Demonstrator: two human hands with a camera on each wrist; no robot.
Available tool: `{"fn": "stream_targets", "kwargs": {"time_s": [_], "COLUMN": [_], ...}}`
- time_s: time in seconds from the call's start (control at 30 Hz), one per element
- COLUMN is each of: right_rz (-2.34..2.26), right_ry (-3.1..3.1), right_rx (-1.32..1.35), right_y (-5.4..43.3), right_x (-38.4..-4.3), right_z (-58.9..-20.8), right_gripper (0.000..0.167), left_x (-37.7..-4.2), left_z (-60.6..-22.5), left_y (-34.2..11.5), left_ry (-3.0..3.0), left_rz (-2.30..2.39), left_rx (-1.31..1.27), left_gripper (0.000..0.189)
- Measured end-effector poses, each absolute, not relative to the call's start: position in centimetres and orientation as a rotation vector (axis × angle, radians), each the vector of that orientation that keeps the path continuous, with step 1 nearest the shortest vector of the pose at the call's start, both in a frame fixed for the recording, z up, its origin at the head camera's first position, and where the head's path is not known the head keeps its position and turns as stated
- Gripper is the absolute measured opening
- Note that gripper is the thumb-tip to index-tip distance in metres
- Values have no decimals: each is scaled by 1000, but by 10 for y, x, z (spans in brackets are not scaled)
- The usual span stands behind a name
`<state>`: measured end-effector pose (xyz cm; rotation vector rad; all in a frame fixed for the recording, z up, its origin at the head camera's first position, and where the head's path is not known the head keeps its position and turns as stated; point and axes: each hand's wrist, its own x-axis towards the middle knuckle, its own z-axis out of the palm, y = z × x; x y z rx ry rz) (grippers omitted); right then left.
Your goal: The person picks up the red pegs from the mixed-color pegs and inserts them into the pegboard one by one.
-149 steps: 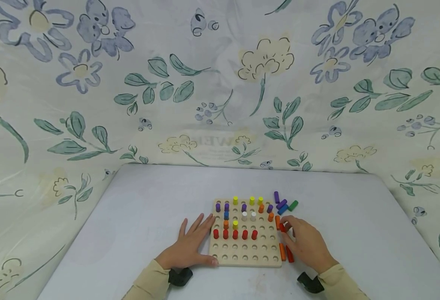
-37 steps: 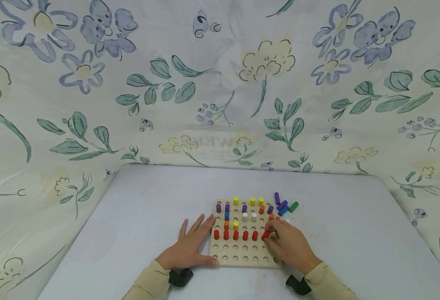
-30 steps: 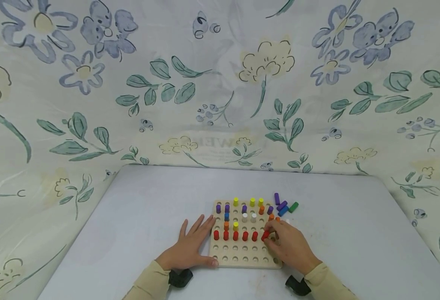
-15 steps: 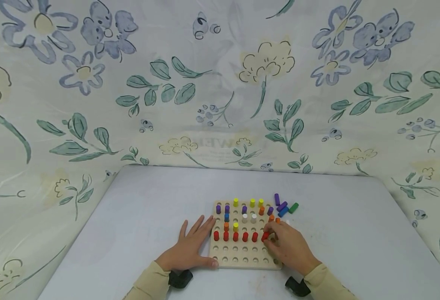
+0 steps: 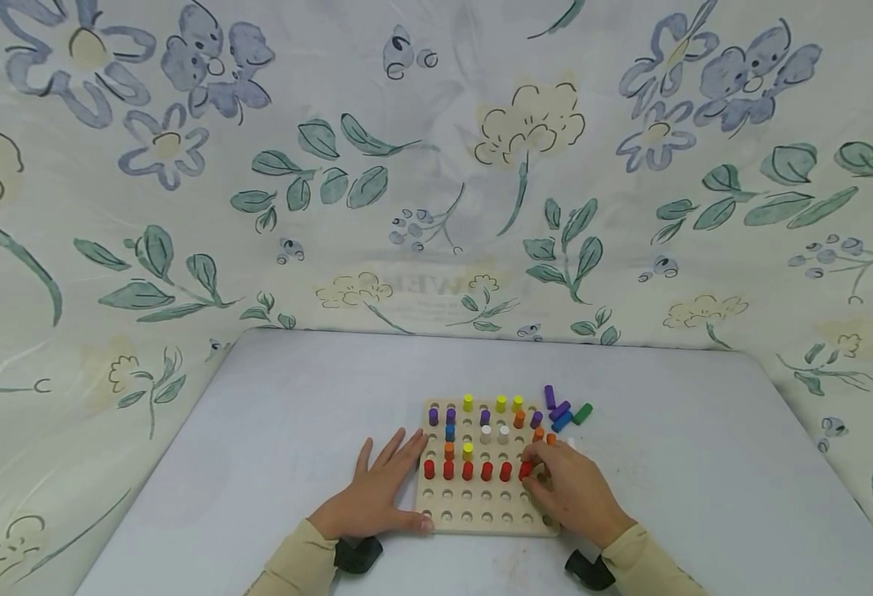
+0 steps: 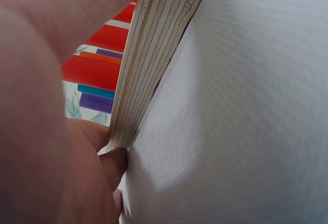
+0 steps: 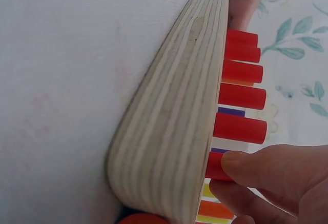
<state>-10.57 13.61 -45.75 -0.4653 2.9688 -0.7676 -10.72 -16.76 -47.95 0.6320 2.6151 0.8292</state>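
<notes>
A wooden pegboard (image 5: 486,520) lies on the table, with a row of upright red pegs (image 5: 467,470) across it. My right hand (image 5: 579,488) pinches the red peg at the right end of that row between thumb and finger; in the right wrist view this red peg (image 7: 215,165) stands against the board's face, lower than its neighbours. My left hand (image 5: 378,495) is spread along the board's left side, thumb at the near corner and fingertips touching the edge. In the left wrist view its fingers (image 6: 114,168) touch the layered plywood edge (image 6: 148,60).
Yellow pegs (image 5: 501,403), purple pegs (image 5: 451,416), white pegs (image 5: 504,434), orange ones and a blue one stand in the farther rows. Beyond the far right corner lie loose purple, blue and green pegs (image 5: 582,413). A floral cloth (image 5: 436,207) hangs behind the table.
From beside the board's right edge, my right hand has brought the red peg leftward to the row's end. Over the last second the peg has straightened and sunk slightly. The left hand stays put.
</notes>
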Motion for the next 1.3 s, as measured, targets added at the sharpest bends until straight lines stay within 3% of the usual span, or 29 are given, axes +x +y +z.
{"fn": "stream_targets", "kwargs": {"time_s": [1.3], "right_rz": [-723], "right_ry": [2995], "right_rx": [-370], "right_y": [147], "right_x": [-102], "right_z": [-446], "right_gripper": [23], "left_x": [-108], "left_z": [-478], "left_y": [-167], "left_ry": [2603], "left_rz": [831], "left_rx": [618], "left_gripper": [116]}}
